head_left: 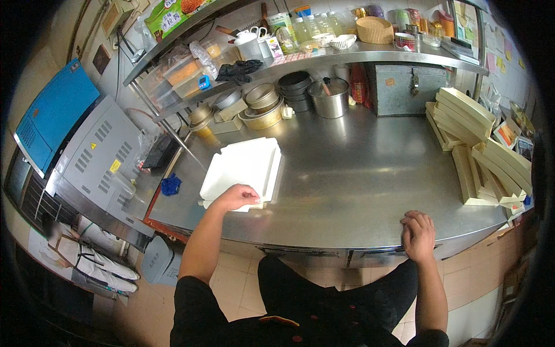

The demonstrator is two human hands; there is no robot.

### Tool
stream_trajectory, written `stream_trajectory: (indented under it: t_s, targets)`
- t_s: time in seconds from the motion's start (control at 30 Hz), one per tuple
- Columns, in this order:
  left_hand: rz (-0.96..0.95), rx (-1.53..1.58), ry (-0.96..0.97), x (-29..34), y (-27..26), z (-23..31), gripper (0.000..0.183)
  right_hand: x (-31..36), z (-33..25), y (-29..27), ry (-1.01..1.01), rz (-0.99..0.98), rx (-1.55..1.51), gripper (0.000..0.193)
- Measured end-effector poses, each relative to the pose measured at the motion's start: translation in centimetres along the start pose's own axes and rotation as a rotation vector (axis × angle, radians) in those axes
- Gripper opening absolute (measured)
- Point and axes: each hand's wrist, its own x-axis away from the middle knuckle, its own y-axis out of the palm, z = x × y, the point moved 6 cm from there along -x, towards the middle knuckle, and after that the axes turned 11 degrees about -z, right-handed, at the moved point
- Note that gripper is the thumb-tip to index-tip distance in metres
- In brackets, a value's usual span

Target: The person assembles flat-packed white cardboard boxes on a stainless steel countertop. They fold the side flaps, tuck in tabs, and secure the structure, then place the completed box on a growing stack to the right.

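Left hand: fingers bent at the near right corner of the white card; whether they pinch it, I cannot tell.
Right hand: loosely curled, apparently empty, at the table's near edge.
White card: flat, mostly beyond the left hand.
Progress: cream boxes beyond the right hand look formed; what remains is unclear.
Room: open steel between the hands; pots line the far side.

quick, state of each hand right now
Left hand: curled at the white box; grip can't be told.
Right hand: loosely curled at the metal table, nothing visible in it.
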Motion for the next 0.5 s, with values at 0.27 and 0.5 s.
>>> stream_trajectory:
  t_s: [0.27,0.5]
  targets:
    - [-0.022,0.149,0.123,-0.6,0.4,0.0,0.016,-0.2,-0.1,-0.1,-0.001,0.012,-0.015,0.018]
    - [-0.102,0.060,0.201,-0.9,0.6,0.8,0.018,-0.2,-0.3,-0.2,-0.010,0.018,-0.020,0.017]
